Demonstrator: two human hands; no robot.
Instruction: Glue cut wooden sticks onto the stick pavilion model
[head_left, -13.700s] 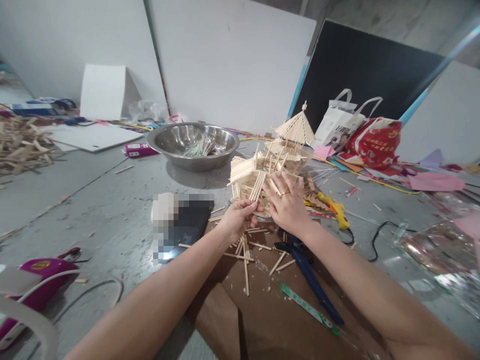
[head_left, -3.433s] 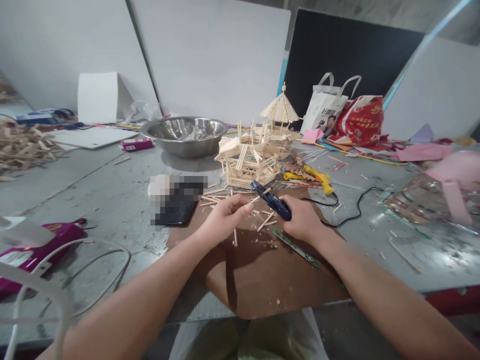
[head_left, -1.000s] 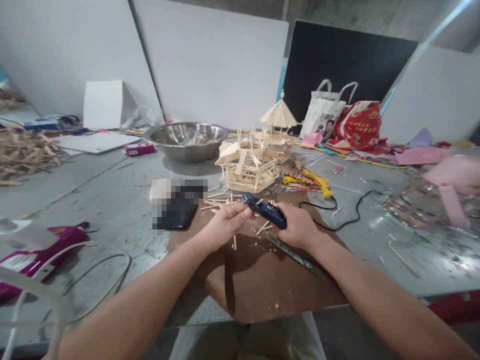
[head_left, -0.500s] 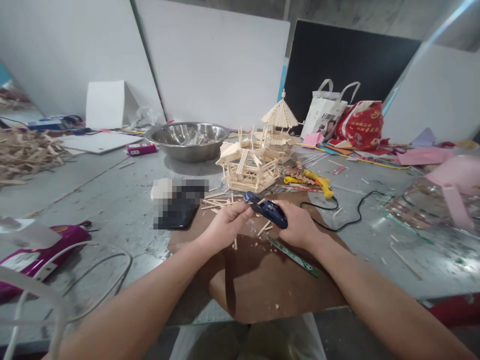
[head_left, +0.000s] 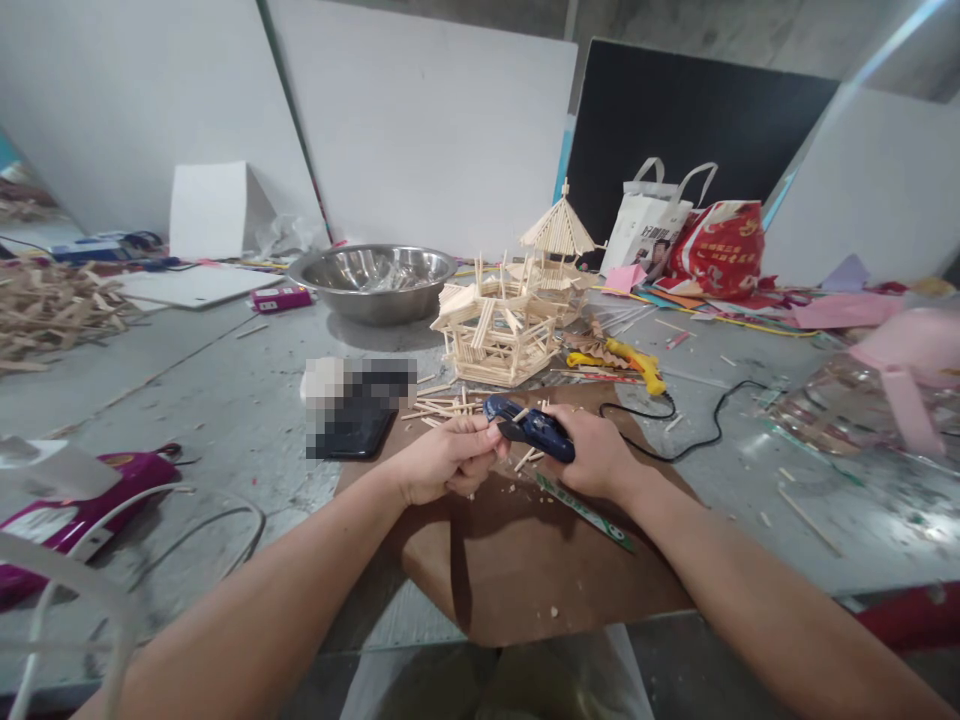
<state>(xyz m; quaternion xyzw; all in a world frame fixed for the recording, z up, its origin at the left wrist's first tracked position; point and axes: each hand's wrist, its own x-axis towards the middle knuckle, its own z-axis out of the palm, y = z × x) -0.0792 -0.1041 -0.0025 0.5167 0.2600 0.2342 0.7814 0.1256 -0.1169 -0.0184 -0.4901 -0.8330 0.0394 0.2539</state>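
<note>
My right hand (head_left: 596,448) is wrapped around a dark blue hand cutter (head_left: 551,432), its head pointing left. A thin wooden stick (head_left: 521,414) lies across the cutter's head. My left hand (head_left: 459,455) is closed in a pinch at the stick's near end, against the cutter's head; the fingertips partly hide that end. Below the hands lies a brown sheet (head_left: 536,575) with cut stick pieces (head_left: 529,458) and a green-and-white strip (head_left: 589,512) on it. Just beyond stands a pavilion model (head_left: 495,335) built of thin sticks, with more loose sticks (head_left: 442,405) before it.
A second stick model (head_left: 561,235) with a pointed roof stands behind. To the left are a black phone (head_left: 356,435), a steel basin (head_left: 382,300) and a stick pile (head_left: 60,315). A yellow glue gun (head_left: 637,362) and a pink-lidded jug (head_left: 847,400) are at right.
My left hand has turned and its fingers have curled in, shifting slightly lower. The cutter's head has tipped a little down and left. My right hand stays almost in place.
</note>
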